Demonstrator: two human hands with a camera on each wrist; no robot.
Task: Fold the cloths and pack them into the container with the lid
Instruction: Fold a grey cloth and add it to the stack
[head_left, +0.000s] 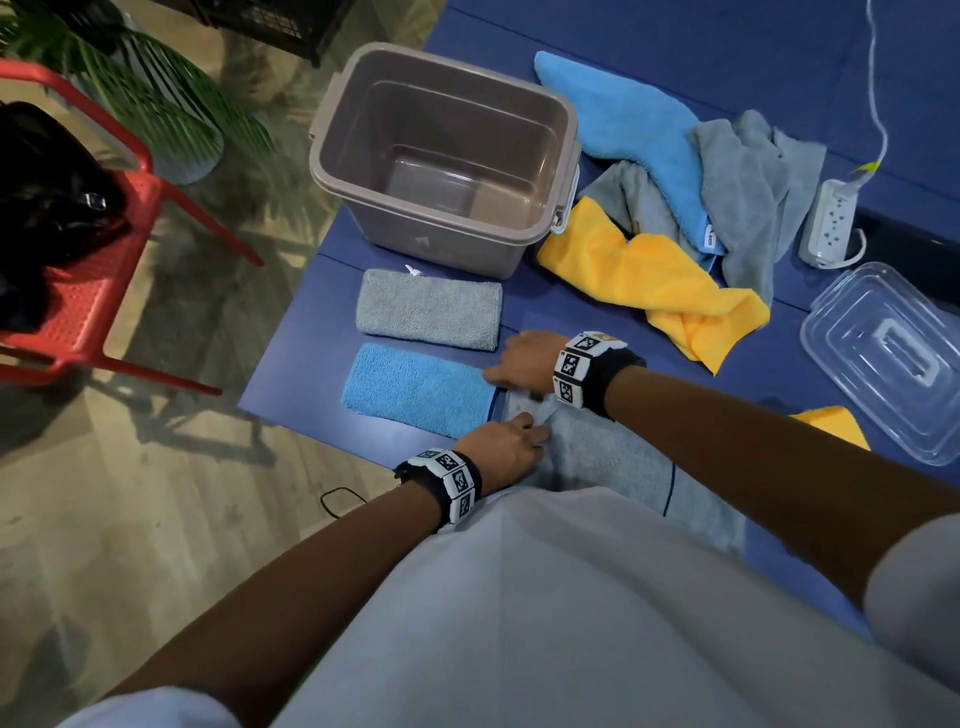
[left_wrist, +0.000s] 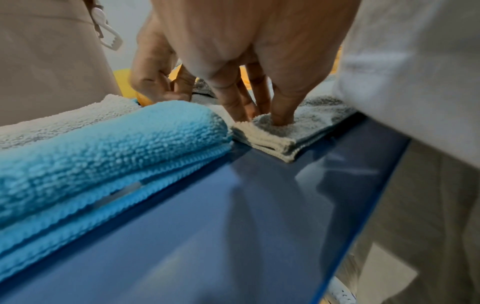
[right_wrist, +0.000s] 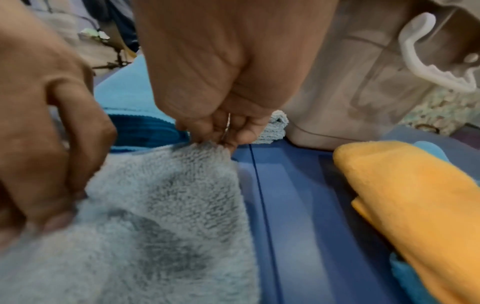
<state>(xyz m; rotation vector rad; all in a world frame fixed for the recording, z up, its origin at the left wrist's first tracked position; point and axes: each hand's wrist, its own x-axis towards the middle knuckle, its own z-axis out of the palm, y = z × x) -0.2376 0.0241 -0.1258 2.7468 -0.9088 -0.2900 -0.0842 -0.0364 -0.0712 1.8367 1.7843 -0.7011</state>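
Note:
A grey cloth (head_left: 608, 457) lies flat at the table's near edge, partly hidden under my shirt. My left hand (head_left: 535, 423) grips its near left corner, fingertips (left_wrist: 283, 117) dug into the doubled layers. My right hand (head_left: 498, 371) pinches the far left corner (right_wrist: 213, 144). Left of them lie a folded blue cloth (head_left: 415, 387) and a folded grey cloth (head_left: 428, 309). The taupe tub (head_left: 332, 171) stands open with nothing in it behind these. Its clear lid (head_left: 883, 358) rests at the right.
Unfolded blue (head_left: 623, 114), grey (head_left: 753, 176) and yellow (head_left: 654, 280) cloths are heaped right of the tub. Another yellow cloth (head_left: 831, 423) peeks out by my right forearm. A power strip (head_left: 826, 223) lies far right. A red chair (head_left: 78, 312) stands off the table's left edge.

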